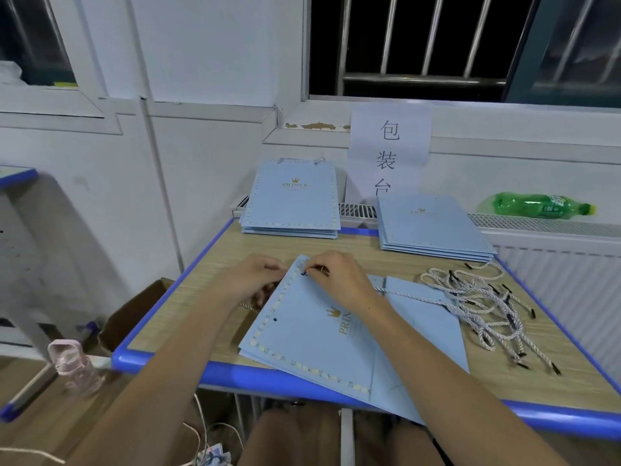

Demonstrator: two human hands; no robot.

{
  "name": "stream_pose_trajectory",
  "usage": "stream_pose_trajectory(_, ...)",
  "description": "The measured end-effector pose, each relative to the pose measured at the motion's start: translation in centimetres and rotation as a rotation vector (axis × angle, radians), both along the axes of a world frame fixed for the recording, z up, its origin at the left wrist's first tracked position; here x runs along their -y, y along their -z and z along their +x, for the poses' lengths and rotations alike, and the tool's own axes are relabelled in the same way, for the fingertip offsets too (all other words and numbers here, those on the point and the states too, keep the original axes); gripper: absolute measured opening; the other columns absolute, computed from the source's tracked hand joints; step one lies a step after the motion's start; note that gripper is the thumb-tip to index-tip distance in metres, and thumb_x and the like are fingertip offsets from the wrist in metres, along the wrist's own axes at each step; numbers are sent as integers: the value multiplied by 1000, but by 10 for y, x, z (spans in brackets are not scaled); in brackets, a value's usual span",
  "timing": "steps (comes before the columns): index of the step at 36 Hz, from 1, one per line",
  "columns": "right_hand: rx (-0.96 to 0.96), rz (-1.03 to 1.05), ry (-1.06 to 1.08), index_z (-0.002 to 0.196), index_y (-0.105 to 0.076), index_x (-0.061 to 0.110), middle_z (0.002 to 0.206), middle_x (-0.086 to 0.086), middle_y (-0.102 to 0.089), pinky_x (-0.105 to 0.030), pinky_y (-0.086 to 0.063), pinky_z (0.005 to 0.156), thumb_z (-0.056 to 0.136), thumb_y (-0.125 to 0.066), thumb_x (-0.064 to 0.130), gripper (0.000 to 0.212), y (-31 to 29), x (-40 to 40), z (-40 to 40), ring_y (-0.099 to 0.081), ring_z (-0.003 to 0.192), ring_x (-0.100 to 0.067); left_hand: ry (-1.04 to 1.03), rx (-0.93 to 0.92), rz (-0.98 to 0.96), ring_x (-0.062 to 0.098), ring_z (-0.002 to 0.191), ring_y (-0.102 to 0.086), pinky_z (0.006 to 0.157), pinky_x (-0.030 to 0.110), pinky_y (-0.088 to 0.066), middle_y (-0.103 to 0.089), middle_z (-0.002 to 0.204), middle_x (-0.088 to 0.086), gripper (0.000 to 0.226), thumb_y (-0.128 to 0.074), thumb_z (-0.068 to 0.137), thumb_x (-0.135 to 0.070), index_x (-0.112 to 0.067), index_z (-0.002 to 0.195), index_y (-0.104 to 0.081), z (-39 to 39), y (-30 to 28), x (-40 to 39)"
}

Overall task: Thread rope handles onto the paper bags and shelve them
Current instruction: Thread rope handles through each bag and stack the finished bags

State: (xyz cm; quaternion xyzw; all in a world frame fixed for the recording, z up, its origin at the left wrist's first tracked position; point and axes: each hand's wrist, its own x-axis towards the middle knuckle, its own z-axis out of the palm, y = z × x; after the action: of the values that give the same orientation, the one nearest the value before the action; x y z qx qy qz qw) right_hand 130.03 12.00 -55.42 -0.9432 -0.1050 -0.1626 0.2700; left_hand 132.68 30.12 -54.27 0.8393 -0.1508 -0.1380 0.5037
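The step in hand looks like threading: the right hand (339, 277) pinches the dark tip of a rope handle (403, 292) at a punched hole near the top edge of a flat light-blue paper bag (312, 334), while the left hand (252, 280) grips that same edge with curled fingers, apparently holding the mouth open. The rope trails from under the right wrist toward a loose tangle of spare rope handles (484, 307) on the right of the table (554, 375). Next, I judge, the tip must be drawn through and then fed into the second hole (275, 319), which shows lower along the same edge; that calls for keeping the paper steady so it does not tear. The bag lies angled across the near part of the table, overhanging its blue front edge, printed with a gold crown, "PRINCE" lettering and a pale scalloped border. Two stacks of matching bags sit at the back, the left stack (290, 200) showing handles, the right stack (433, 227) seemingly without.
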Motion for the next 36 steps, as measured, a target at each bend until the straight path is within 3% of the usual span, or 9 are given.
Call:
stream_pose_trajectory(4, 59, 2, -3, 104, -73, 14, 101, 1, -68, -23, -38, 70, 94, -55, 13, 21, 1, -1, -2, -55, 88, -12, 4, 85, -13, 7, 37, -39, 35, 18, -29, -58, 59, 0, 14, -60, 91, -15, -25, 90, -71, -3, 2, 4)
stream_pose_trajectory(8, 68, 175, 31, 100, -72, 13, 94, 3, -69, -23, -48, 78, 88, -63, 9, 15, 7, -3, 1, -55, 80, -4, 5, 127, -63, 21, 70, -56, 58, 26, -38, -67, 75, 1, 19, -66, 88, -24, -39, 80, -75, -4, 6, 9)
stream_pose_trajectory(13, 37, 371, 81, 89, -71, 7, 85, 2, -67, -7, -43, 69, 84, -68, 5, 6, 11, -5, 4, -56, 72, -2, 24, 170, -87, -8, 66, -62, 56, 4, -42, -71, 76, -9, 20, -62, 90, -12, -19, 105, -73, -7, 9, 13)
stream_pose_trajectory(17, 39, 395, 61, 94, -75, 6, 96, -3, -73, 2, -41, 72, 84, -67, 4, 12, 12, -5, 2, -59, 82, -2, 2, 222, -36, 11, 82, -63, 68, 18, -49, -69, 92, 14, 17, -63, 89, -15, -20, 101, -73, -5, 10, 14)
stream_pose_trajectory(20, 31, 440, 37, 95, -74, 5, 98, -5, -72, 1, -42, 74, 84, -66, 1, 14, 14, -4, 1, -60, 83, -2, 5, 296, -38, 15, 84, -63, 84, 35, -50, -70, 84, 1, 16, -62, 89, -13, -27, 92, -70, -2, 14, 16)
stream_pose_trajectory(22, 32, 468, 30, 93, -73, 3, 97, -6, -71, 0, -42, 72, 84, -65, -3, 14, 15, -2, 1, -58, 77, 2, 8, 342, -54, 11, 78, -60, 83, 35, -49, -67, 77, -8, 19, -62, 89, -14, -32, 87, -67, 2, 17, 17)
stream_pose_trajectory(26, 9, 464, 28, 92, -72, 4, 88, 4, -66, 1, -41, 69, 84, -63, -3, 13, 16, -1, 4, -55, 74, 8, 4, 362, -18, 13, 71, -51, 73, 34, -44, -58, 75, 2, 21, -66, 86, -18, -39, 84, -63, 8, 21, 20)
stream_pose_trajectory(32, -19, 495, -6, 89, -71, 7, 88, 7, -65, -1, -43, 73, 86, -62, -2, 13, 17, -1, 4, -57, 79, 6, 11, 370, 325, 18, 93, -59, 84, 37, -47, -63, 100, -7, 24, -47, 96, -25, -31, 116, -61, 12, 21, 26)
stream_pose_trajectory(36, -20, 526, -15, 86, -68, 11, 85, 12, -63, -1, -43, 72, 87, -62, -1, 14, 16, -1, 5, -56, 78, 6, 4, 397, 199, 11, 69, -56, 69, 35, -45, -61, 71, -14, 21, -55, 93, -22, -41, 85, -62, 10, 21, 24)
